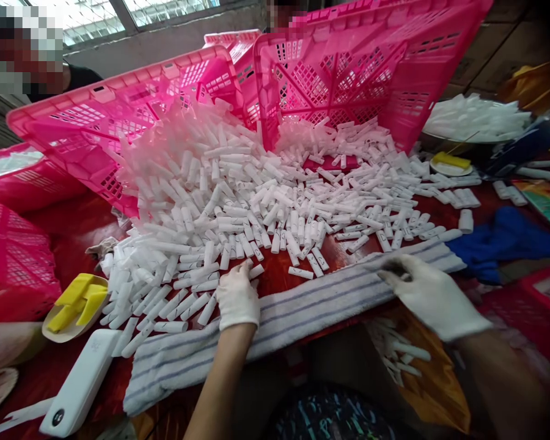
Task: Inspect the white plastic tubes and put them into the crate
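A large heap of small white plastic tubes (238, 201), many with a dark mark on the side, spreads over the red tabletop. My left hand (239, 298), in a white glove, is at the heap's front edge with its fingers closed on a short white tube (256, 271). To the right, my gloved right hand (433, 296) hovers over the end of a striped towel (321, 304). Its fingers are loosely curled with a gap to the thumb, and I see nothing between them. The towel lies along the table's front edge.
Pink crates (339, 73) lie tipped behind the heap. At left are a dish of yellow sponge pieces (80, 299) and a white handheld device (82, 382). A blue cloth (508, 244) lies right; an orange bag (433, 382) with white tubes hangs below. Another person is at upper left.
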The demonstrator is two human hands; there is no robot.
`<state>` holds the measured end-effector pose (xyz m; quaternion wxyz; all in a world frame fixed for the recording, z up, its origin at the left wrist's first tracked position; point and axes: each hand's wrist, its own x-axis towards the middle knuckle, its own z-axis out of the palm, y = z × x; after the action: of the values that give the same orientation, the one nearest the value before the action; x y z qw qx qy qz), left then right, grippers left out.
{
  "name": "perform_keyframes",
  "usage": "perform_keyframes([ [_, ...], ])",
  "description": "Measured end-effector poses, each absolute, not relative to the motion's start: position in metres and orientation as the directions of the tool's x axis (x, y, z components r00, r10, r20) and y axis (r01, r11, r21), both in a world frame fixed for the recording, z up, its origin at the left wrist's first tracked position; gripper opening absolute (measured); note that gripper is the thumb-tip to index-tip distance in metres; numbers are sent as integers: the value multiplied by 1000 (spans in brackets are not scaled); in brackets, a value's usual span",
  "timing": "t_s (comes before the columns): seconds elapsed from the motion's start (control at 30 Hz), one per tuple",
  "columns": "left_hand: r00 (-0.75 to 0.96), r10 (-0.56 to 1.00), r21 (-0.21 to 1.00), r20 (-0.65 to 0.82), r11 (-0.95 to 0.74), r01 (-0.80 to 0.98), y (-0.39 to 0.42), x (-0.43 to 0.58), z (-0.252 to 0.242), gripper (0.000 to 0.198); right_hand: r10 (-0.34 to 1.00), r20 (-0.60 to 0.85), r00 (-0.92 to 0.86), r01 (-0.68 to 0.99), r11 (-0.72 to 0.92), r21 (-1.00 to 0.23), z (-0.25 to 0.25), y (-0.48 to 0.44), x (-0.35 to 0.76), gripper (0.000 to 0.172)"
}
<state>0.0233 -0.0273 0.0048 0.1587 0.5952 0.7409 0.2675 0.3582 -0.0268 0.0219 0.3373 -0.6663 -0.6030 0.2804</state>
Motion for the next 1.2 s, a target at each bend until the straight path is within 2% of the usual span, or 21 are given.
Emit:
perform_keyframes([
  [0.13,-237,970,669,52,143,730,-15,30,-5,11,998,-59,-14,769,-27,-638,0,25,302,31],
  [0.2,-259,964,761,52,130,635,-14,39,-9,17,991,-95,-93,824,23,-566,-9,40,278,36],
  [0.3,-284,956,943,-72,158,292,-18,49,-8,38,994,-69,-83,886,42,-463,-13,42,261,38],
  [0.33,-270,950,969,-154,198,146,-20,52,-5,45,998,-40,-53,879,27,-477,-12,38,260,37],
  [0.37,-237,942,969,-239,248,8,-22,55,-2,50,1000,-10,-28,842,18,-540,-10,34,259,34],
  [0.4,-192,931,948,-311,291,-126,-23,58,3,52,1000,15,-6,762,14,-647,-7,28,259,30],
  [0.47,-103,917,870,-385,324,-371,-26,65,13,53,1000,0,8,442,-3,-897,3,16,258,30],
  [0.5,-65,916,822,-395,321,-470,-27,70,19,53,999,-35,-5,247,-32,-969,8,11,256,33],
  [0.57,-9,922,745,-387,307,-593,-29,79,26,54,991,-124,-55,-29,-125,-992,19,2,251,40],
  [0.63,-11,933,734,-360,275,-621,-32,86,29,52,981,-178,-77,-114,-187,-976,27,-2,247,41],
  [0.73,-50,950,802,-308,231,-550,-38,93,26,43,979,-180,-92,-82,-188,-979,35,1,248,40],
  [0.83,-84,966,905,-246,198,-378,-44,97,23,33,974,-165,-154,18,-164,-986,41,6,251,41],
  [0.9,-104,974,958,-204,177,-225,-47,100,23,27,981,-142,-134,63,-135,-989,44,8,248,43],
  [1.0,-72,972,973,-222,216,-87,-50,103,24,30,991,-106,-82,56,-101,-993,47,8,243,42],
  [1.1,-33,960,957,-277,273,-95,-51,100,25,33,974,-132,-181,-4,-135,-991,47,7,249,40],
  [1.2,-2,957,951,-291,289,-110,-51,91,24,32,941,-160,-300,13,-164,-986,44,9,267,35],
])
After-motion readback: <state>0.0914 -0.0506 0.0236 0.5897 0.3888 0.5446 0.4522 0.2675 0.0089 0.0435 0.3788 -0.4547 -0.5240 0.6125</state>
